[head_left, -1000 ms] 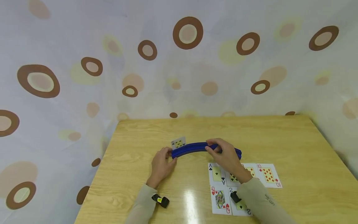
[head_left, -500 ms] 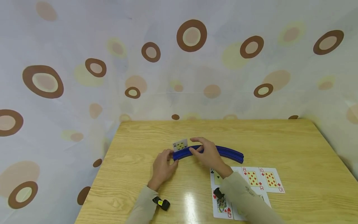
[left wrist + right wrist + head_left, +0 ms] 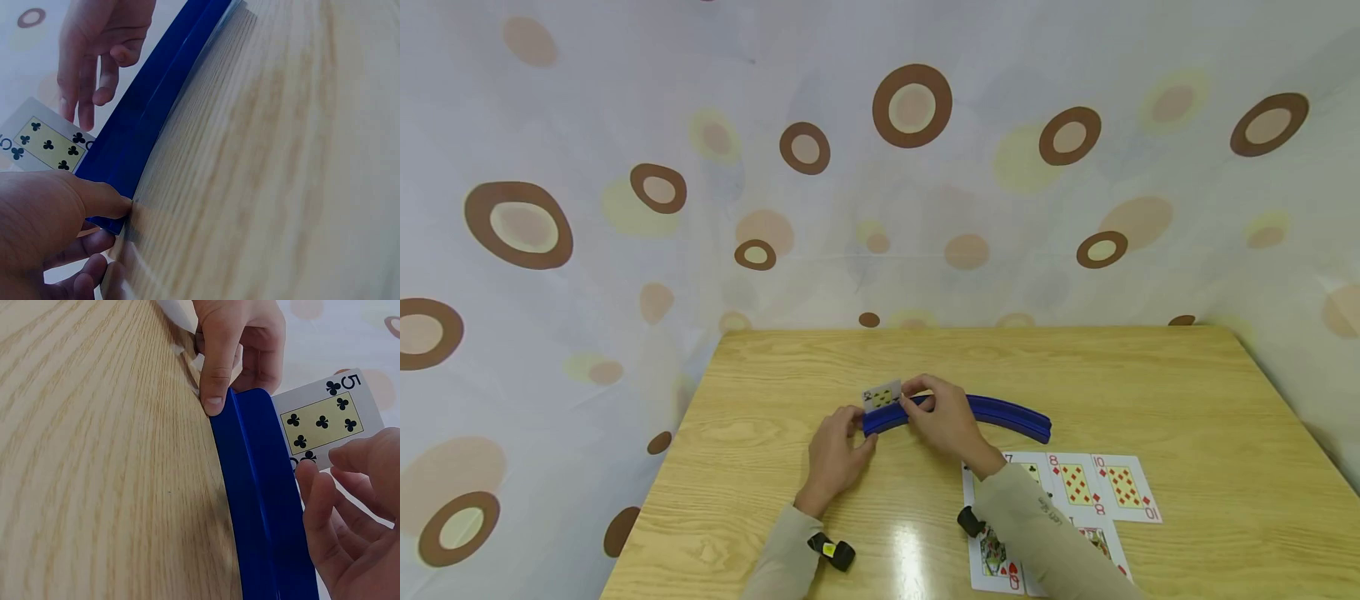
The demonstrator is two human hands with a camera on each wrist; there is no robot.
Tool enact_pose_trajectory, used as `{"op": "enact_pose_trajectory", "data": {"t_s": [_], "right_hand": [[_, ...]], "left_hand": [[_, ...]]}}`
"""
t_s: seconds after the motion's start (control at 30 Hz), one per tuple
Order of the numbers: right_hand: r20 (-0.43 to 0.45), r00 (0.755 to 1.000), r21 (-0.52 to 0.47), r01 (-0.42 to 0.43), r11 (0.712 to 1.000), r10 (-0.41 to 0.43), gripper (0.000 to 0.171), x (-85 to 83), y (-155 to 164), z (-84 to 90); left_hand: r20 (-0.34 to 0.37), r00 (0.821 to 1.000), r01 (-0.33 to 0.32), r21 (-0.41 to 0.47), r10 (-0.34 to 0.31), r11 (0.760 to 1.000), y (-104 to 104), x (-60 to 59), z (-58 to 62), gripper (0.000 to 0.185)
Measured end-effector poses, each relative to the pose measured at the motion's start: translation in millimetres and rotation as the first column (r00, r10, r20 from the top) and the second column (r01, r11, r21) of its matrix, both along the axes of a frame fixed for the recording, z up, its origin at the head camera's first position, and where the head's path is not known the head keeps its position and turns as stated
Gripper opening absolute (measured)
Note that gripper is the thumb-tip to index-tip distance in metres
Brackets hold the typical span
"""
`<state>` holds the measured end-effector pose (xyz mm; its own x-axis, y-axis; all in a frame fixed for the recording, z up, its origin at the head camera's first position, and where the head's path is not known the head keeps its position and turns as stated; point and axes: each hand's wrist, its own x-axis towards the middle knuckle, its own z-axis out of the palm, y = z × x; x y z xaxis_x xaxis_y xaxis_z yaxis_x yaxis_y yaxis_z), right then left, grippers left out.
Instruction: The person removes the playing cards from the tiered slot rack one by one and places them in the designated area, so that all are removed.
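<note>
A long curved blue card holder [image 3: 1009,417] stands on the table, its groove running along its length. Upright in its left end is a playing card, the five of clubs [image 3: 322,422]. My left hand [image 3: 837,452] grips that end of the holder, the thumb on the near side and fingers behind. At the card's right edge is my right hand [image 3: 946,423]; its fingertips [image 3: 337,455] overlap that edge in the right wrist view. In the left wrist view the right hand's fingers [image 3: 87,115] hang loosely spread beside the card.
Several cards lie face up in two rows on the wooden table [image 3: 760,392] at the right front, among them the eight of diamonds [image 3: 1075,485] and ten of diamonds [image 3: 1126,487]. My right sleeve [image 3: 1037,525] covers part of them. A patterned cloth [image 3: 835,275] hangs behind the table.
My right hand has moved left along the holder, from its right part to the five of clubs, uncovering the holder's right end. My left hand has kept its grip.
</note>
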<state>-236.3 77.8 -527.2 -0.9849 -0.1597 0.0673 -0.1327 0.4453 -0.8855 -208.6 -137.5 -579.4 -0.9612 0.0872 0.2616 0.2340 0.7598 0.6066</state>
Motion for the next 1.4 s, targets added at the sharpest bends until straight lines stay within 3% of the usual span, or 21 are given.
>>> {"op": "enact_pose_trajectory", "data": {"t_s": [0.43, 0.7, 0.93, 1.4], "right_hand": [[-0.04, 0.999, -0.06, -0.013, 0.998, 0.01, 0.008, 4.7, 2, -1.1], [-0.065, 0.998, -0.1, -0.011, 0.995, 0.004, 0.007, 12.9, 9, 9.8], [-0.141, 0.99, -0.056, 0.016, 0.998, -0.023, 0.01, 20.7, 33, 10.7], [-0.04, 0.996, -0.056, 0.081, 0.995, -0.084, 0.02, 65.2, 100, 16.3]], "left_hand": [[0.001, 1.0, -0.011, -0.007, 0.011, 1.0, 5, 3.5, 1.1, 0.03], [0.007, 1.0, -0.012, -0.003, 0.012, 1.0, 6, 5.1, 4.2, 0.03], [0.004, 0.999, -0.033, 0.001, 0.033, 0.999, 4, 3.5, 4.0, 0.031], [-0.018, 1.0, -0.004, 0.011, 0.004, 1.0, 5, 3.1, 1.6, 0.031]]}}
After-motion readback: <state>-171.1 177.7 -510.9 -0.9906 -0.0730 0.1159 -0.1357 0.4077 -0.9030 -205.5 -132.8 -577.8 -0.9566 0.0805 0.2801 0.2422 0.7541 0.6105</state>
